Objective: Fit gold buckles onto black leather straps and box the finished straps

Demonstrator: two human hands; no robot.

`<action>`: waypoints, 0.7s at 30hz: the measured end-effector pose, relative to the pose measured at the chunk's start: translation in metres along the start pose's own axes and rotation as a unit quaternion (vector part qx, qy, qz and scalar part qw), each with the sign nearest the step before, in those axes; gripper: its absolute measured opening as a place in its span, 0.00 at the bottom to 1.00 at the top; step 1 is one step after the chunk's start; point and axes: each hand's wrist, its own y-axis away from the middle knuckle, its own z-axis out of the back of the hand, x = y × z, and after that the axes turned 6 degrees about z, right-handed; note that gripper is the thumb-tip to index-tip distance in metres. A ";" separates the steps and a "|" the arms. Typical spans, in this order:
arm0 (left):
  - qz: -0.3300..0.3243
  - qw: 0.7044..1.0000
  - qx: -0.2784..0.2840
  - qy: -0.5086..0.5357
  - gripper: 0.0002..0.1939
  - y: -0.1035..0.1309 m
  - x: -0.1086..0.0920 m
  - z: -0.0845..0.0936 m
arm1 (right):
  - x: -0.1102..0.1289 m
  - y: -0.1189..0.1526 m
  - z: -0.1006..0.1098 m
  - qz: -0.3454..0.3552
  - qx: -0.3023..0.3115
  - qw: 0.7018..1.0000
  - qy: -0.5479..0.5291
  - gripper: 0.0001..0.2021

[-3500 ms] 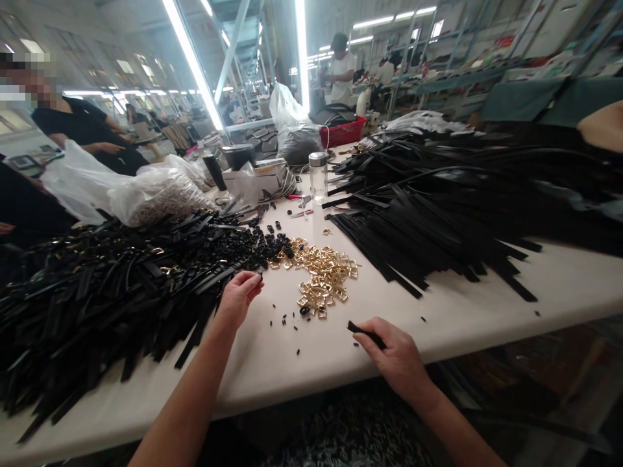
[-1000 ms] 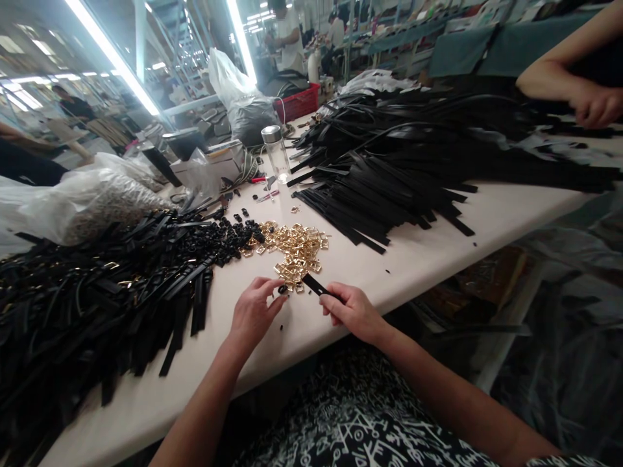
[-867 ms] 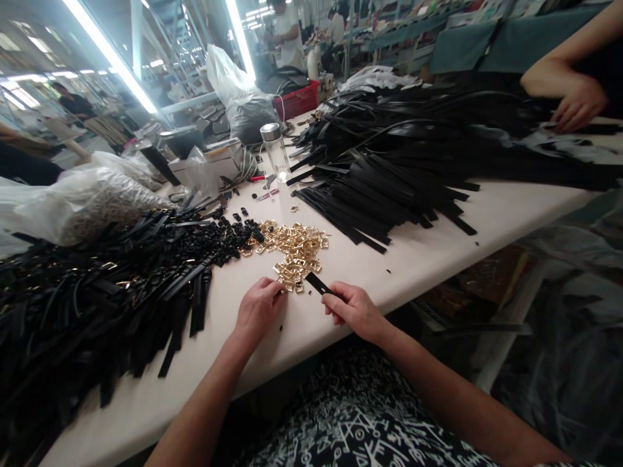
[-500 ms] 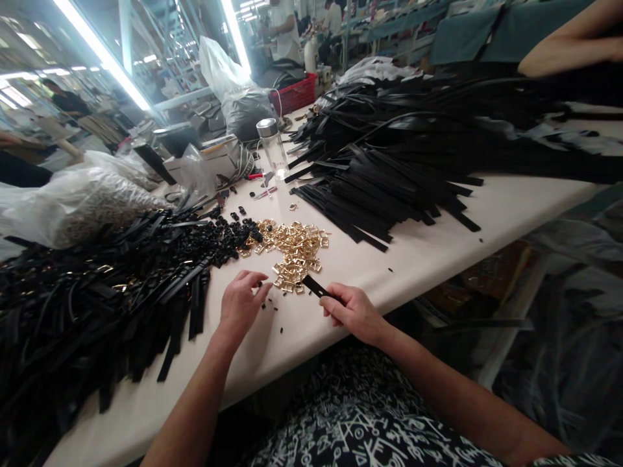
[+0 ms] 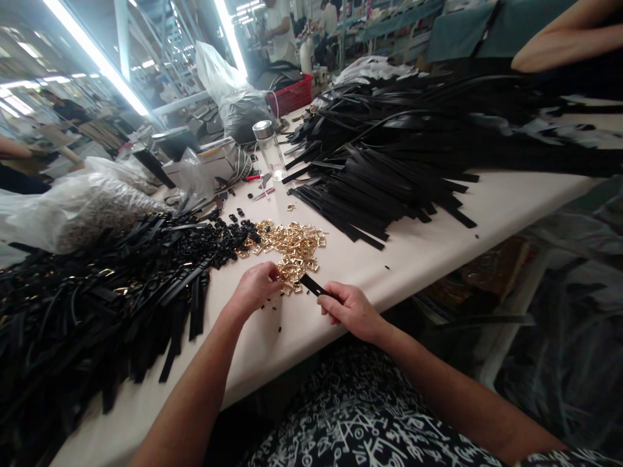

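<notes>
- Centre: the right hand (image 5: 351, 310) grips a strap (image 5: 310, 283), its free end showing no buckle yet.
- The left hand (image 5: 254, 285) has curled fingers at the edge of the gold buckles (image 5: 298, 245); whether they hold anything, I cannot tell.
- Lower left: the dark pile (image 5: 121, 292) glints gold, so probably done.
- Upper right: plain straps (image 5: 384, 188), seemingly left to do.

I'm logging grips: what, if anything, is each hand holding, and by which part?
The right hand grips a black strap behind its jutting end. The left hand is by the gold buckles; whether it holds anything cannot be told.
</notes>
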 end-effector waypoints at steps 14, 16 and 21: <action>0.090 0.938 -0.001 0.335 0.10 0.025 0.011 -0.013 | -0.003 0.001 0.001 0.011 -0.007 1.000 -0.020 0.13; 0.113 0.895 0.017 0.430 0.14 0.036 0.012 -0.011 | -0.003 0.000 0.001 0.011 -0.011 1.000 -0.022 0.14; 0.167 0.782 0.006 0.601 0.19 0.064 0.005 -0.011 | 0.003 -0.006 -0.015 -0.006 -0.023 0.996 -0.092 0.13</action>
